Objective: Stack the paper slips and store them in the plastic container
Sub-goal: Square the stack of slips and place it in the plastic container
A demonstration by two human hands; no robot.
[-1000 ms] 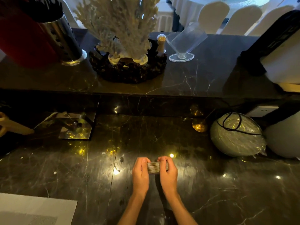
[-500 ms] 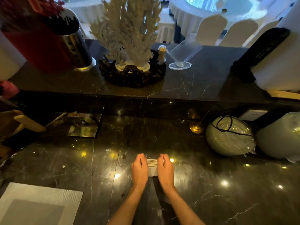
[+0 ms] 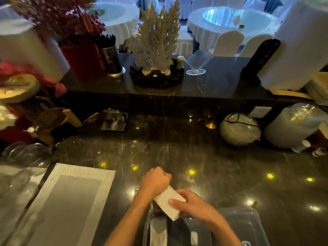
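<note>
Holding the squared stack of paper slips (image 3: 167, 203) at lower centre, left hand (image 3: 154, 181) and right hand (image 3: 192, 203) clamp its ends above the plastic container (image 3: 248, 222); next, I'd judge, lower it inside.

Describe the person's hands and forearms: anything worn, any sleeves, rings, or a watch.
Both are bare. The left hand and right hand show no gloves or rings, and both forearms are uncovered down to the frame's bottom edge: no sleeves, watch or bracelet in view.
</note>
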